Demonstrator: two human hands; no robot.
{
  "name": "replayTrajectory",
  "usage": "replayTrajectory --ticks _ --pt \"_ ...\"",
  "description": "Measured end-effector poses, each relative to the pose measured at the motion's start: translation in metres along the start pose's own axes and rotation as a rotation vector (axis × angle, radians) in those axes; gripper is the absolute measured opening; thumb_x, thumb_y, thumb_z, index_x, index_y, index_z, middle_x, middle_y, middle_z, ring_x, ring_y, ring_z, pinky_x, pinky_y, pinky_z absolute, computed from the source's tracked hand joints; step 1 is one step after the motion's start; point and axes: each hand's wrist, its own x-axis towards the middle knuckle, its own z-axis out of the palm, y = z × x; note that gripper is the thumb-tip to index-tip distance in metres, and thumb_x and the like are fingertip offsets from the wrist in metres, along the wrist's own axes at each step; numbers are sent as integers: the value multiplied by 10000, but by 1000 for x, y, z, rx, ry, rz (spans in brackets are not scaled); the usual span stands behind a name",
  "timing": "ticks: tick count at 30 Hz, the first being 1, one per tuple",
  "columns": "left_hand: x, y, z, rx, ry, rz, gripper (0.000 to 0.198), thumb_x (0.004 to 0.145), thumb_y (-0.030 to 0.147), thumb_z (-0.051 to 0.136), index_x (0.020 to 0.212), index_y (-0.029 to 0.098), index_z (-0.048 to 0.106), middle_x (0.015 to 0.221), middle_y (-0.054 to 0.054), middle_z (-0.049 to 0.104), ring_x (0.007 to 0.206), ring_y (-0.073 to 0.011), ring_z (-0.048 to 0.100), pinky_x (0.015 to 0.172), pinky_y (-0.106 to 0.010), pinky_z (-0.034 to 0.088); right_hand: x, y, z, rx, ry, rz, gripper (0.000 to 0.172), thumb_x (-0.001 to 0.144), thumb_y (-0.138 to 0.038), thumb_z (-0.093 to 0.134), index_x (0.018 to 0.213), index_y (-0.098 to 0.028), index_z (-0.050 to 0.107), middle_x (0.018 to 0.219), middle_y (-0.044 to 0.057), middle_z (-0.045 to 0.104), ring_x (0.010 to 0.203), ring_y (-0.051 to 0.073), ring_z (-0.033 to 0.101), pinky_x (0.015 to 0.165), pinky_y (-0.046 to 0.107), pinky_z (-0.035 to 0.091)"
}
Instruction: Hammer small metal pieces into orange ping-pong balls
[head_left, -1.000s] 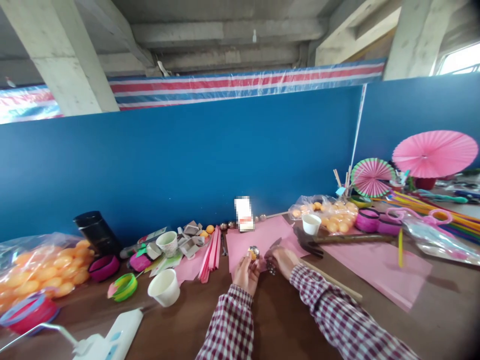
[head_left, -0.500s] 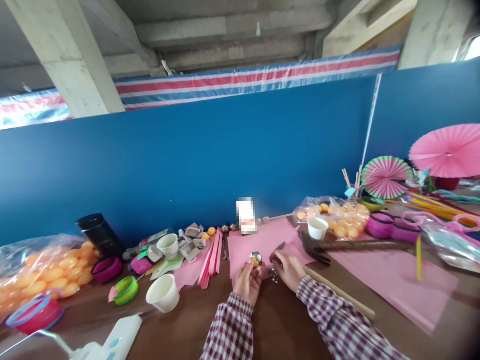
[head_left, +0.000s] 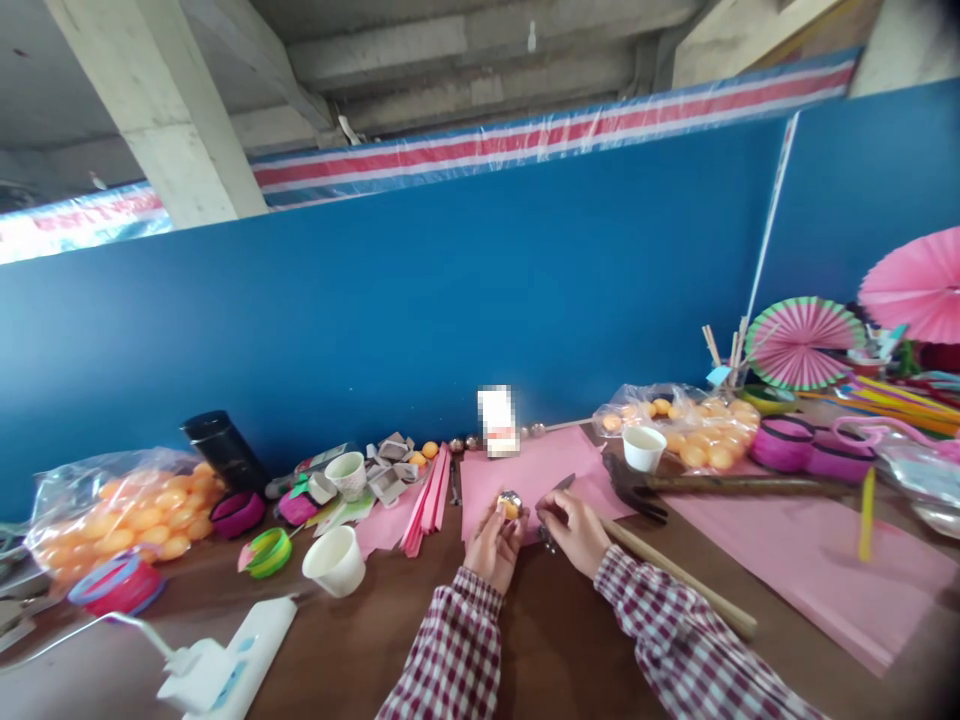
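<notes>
Near the middle of the table, my left hand [head_left: 495, 548] grips an orange ball [head_left: 510, 508], whose upper side is covered with shiny silver pieces. To its right, my right hand [head_left: 576, 535] has its thumb and fingers pinched together; whatever is between them is too small to make out. Below those fingertips is a small cluster of shiny silver bits [head_left: 548, 540], partly hidden by the hand. A dark pointed blade-like piece [head_left: 564, 483] shows just beyond the right fingers. Pink paper [head_left: 484, 470] lies under and behind both hands.
A hammer [head_left: 630, 488] and a wooden stick [head_left: 690, 585] lie to the right. Bags of orange balls [head_left: 135, 520] stand at both sides. White cups [head_left: 335, 562], folded pink strips [head_left: 429, 500] and a power strip [head_left: 251, 650] are around. A blue partition [head_left: 450, 280] rises behind.
The view has shifted slightly, showing more of the left side. My left hand still holds the ball, and my right fingers have come slightly closer to it.
</notes>
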Motion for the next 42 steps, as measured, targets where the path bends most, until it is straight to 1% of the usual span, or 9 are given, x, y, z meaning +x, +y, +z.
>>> replayTrajectory --ticks 6,10,12,17,23,30,34,39,42 --pt "-1 -2 -3 25 -6 -20 125 726 159 574 841 109 575 805 -89 643 782 -184 631 696 -254 517 1 7 3 29 54 43 181 745 -293 443 709 -168 568 650 4 600 597 116 544 597 237 425" --pt "0 -4 -4 46 -20 -26 144 709 165 596 843 112 582 826 -88 643 776 -180 630 689 -249 513 4 13 4 130 56 93 233 717 -318 483 833 -160 610 767 36 640 668 136 573 620 250 446" --pt "-1 -4 -2 53 -15 -25 136 707 164 598 832 111 587 809 -82 645 758 -174 631 670 -238 512 5 15 3 167 52 115 255 716 -338 487 835 -160 624 785 44 647 682 145 580 627 257 452" --pt "-2 -3 0 63 -23 -37 143 712 173 594 839 108 591 815 -93 650 761 -169 629 660 -226 507 5 13 3 178 37 111 224 716 -352 496 743 -160 608 722 35 633 673 149 576 627 261 455" --pt "-2 -3 -2 55 -65 -17 154 694 174 614 828 101 596 814 -95 658 792 -183 628 688 -230 505 3 9 7 351 -8 156 204 699 -356 526 767 -165 548 649 2 594 516 105 532 486 227 433" --pt "-2 -4 0 15 -45 15 105 674 145 628 773 117 607 791 -61 667 783 -169 630 743 -246 501 1 6 6 479 -30 214 257 658 -415 581 709 -163 565 505 -33 544 434 80 470 429 208 390" --pt "0 -5 -3 12 -39 26 86 685 149 618 766 119 610 786 -58 666 769 -152 628 751 -249 499 1 -3 6 607 -48 290 303 620 -437 604 727 -155 583 520 -28 565 458 88 499 459 225 425" --pt "3 -5 -6 50 0 -3 115 685 181 623 778 116 607 757 -67 663 712 -139 627 654 -217 509 1 -7 6 619 -20 303 344 584 -441 624 770 -156 570 551 -25 573 466 87 512 468 230 439" --pt "3 -6 -5 30 -18 11 144 683 168 625 822 136 607 810 -59 664 740 -131 621 684 -223 500 0 -9 5 643 -19 318 336 596 -448 610 760 -160 556 603 -15 586 510 93 534 509 238 453"
